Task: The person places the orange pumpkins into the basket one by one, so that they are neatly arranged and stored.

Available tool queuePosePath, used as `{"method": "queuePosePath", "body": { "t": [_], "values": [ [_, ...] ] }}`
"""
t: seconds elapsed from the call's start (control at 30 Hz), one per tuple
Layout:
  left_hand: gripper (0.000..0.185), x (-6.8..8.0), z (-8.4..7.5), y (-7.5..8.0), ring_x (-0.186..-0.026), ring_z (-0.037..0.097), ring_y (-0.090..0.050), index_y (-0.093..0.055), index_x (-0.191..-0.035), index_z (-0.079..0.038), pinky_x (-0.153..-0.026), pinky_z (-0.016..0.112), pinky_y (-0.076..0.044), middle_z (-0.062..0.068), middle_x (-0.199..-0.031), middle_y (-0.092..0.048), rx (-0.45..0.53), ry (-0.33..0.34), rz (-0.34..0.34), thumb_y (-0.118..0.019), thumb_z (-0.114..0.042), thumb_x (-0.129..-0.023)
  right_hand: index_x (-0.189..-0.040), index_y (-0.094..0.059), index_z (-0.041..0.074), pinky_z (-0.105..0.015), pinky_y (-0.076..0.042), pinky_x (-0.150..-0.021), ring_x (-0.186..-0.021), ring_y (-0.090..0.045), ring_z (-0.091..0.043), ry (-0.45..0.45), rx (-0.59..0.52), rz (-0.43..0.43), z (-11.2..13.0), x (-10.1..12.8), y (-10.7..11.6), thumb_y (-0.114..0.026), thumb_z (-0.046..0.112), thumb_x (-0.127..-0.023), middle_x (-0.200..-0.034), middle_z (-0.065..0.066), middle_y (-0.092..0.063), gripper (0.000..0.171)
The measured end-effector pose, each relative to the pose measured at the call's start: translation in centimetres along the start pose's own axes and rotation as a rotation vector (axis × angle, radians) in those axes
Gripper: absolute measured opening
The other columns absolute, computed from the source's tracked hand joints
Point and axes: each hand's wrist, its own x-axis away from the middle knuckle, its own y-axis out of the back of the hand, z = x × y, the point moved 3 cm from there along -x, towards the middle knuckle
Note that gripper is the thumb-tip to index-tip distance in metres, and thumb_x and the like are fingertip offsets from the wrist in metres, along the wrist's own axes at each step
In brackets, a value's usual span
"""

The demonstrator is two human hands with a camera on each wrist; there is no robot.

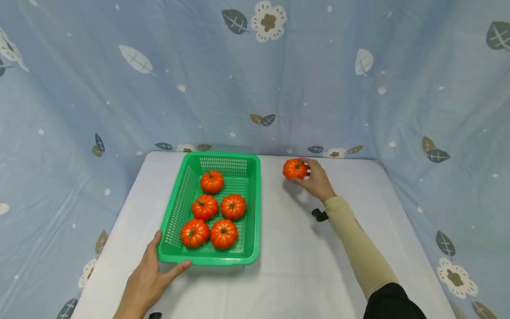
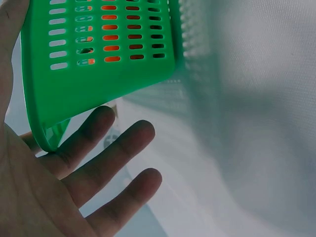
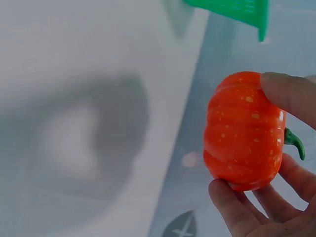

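From the head view, a green basket on the white surface held five orange pumpkins; the left hand rested flat-fingered at its near corner. The right hand grasped a sixth pumpkin far right. Left wrist: slotted basket wall against relaxed fingers. Right wrist: fingertips pinching the pumpkin, green stem showing.

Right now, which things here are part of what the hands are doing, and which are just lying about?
In use:
- pumpkin gripped by the right hand
- green basket, steadied by the left hand
- five pumpkins inside it

Lying about:
- white table
- leaf-print blue cloth behind
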Motion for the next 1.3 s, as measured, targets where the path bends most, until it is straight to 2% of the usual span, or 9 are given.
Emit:
{"method": "queuePosePath", "body": {
  "t": [0.17, 0.33, 0.53, 0.7, 0.8, 1.0, 1.17, 1.3],
  "values": [
    [0.125, -0.1, 0.0, 0.0, -0.135, 0.056, -0.038, 0.002, -0.163, -0.009, -0.096, 0.070, -0.041, 0.032, -0.160, -0.025, 0.003, -0.008, -0.013, -0.069, -0.072, -0.083, -0.148, -0.048, 0.008, -0.046, -0.052, -0.099, -0.127, -0.052, -0.033, 0.067, -0.083, -0.030, 2.3, -0.5, 0.2, -0.086, 0.024, -0.084, -0.144, -0.015, -0.048, 0.076],
    [0.127, 0.1, 0.2, 0.1, -0.134, 0.057, -0.038, 0.005, -0.163, -0.010, -0.095, 0.071, -0.041, 0.034, -0.159, -0.024, -0.003, 0.011, 0.000, -0.069, -0.073, -0.082, -0.145, -0.051, 0.010, -0.044, -0.054, -0.096, -0.123, -0.052, -0.027, 0.189, -0.088, -0.040, 6.1, -0.3, -1.2, -0.087, 0.020, -0.082, -0.141, -0.011, -0.050, 0.073],
    [0.126, 0.1, 0.2, 0.0, -0.134, 0.058, -0.038, 0.004, -0.163, -0.010, -0.093, 0.071, -0.042, 0.034, -0.159, -0.024, -0.001, 0.024, 0.013, -0.068, -0.073, -0.082, -0.145, -0.051, 0.011, -0.037, -0.053, -0.097, -0.125, -0.052, -0.021, 0.351, -0.180, 0.014, 9.9, -0.1, -3.5, -0.087, 0.022, -0.083, -0.142, -0.005, -0.052, 0.073],
    [0.126, 0.1, 0.1, -0.1, -0.134, 0.057, -0.038, 0.004, -0.163, -0.010, -0.093, 0.070, -0.042, 0.034, -0.159, -0.024, -0.001, 0.023, 0.014, -0.068, -0.073, -0.082, -0.148, -0.049, 0.014, -0.036, -0.051, -0.101, -0.133, -0.048, -0.019, 0.403, -0.228, 0.069, 11.5, -0.6, -5.4, -0.086, 0.025, -0.085, -0.148, -0.003, -0.046, 0.074],
    [0.126, 0.0, 0.1, -0.1, -0.135, 0.057, -0.038, 0.004, -0.163, -0.009, -0.094, 0.070, -0.042, 0.034, -0.159, -0.024, -0.005, 0.015, 0.010, -0.069, -0.073, -0.082, -0.149, -0.047, 0.015, -0.032, -0.050, -0.102, -0.133, -0.049, -0.017, 0.404, -0.188, 0.105, 11.9, -1.3, -6.5, -0.084, 0.028, -0.086, -0.150, -0.002, -0.044, 0.074],
    [0.126, 0.0, 0.0, -0.2, -0.135, 0.057, -0.037, 0.005, -0.163, -0.009, -0.093, 0.070, -0.042, 0.034, -0.159, -0.024, -0.009, 0.015, 0.012, -0.069, -0.072, -0.082, -0.150, -0.045, 0.014, -0.034, -0.046, -0.105, -0.132, -0.050, -0.021, 0.379, -0.019, 0.181, 12.2, -2.9, -8.8, -0.082, 0.034, -0.088, -0.151, -0.005, -0.042, 0.075],
    [0.127, 0.0, 0.0, -0.1, -0.135, 0.058, -0.037, 0.006, -0.163, -0.010, -0.093, 0.070, -0.042, 0.034, -0.159, -0.023, -0.004, 0.025, 0.022, -0.068, -0.073, -0.082, -0.149, -0.045, 0.014, -0.035, -0.047, -0.104, -0.129, -0.051, -0.023, 0.339, 0.060, 0.254, 12.2, -3.8, -10.5, -0.083, 0.033, -0.087, -0.149, -0.008, -0.043, 0.075],
    [0.127, 0.0, 0.0, -0.1, -0.135, 0.057, -0.036, 0.006, -0.163, -0.009, -0.094, 0.070, -0.042, 0.034, -0.159, -0.023, -0.008, 0.025, 0.015, -0.068, -0.073, -0.082, -0.148, -0.047, 0.015, -0.036, -0.048, -0.103, -0.131, -0.051, -0.024, 0.348, 0.115, 0.303, 12.4, -4.2, -11.7, -0.084, 0.031, -0.086, -0.150, -0.009, -0.042, 0.074]
  ]
}}
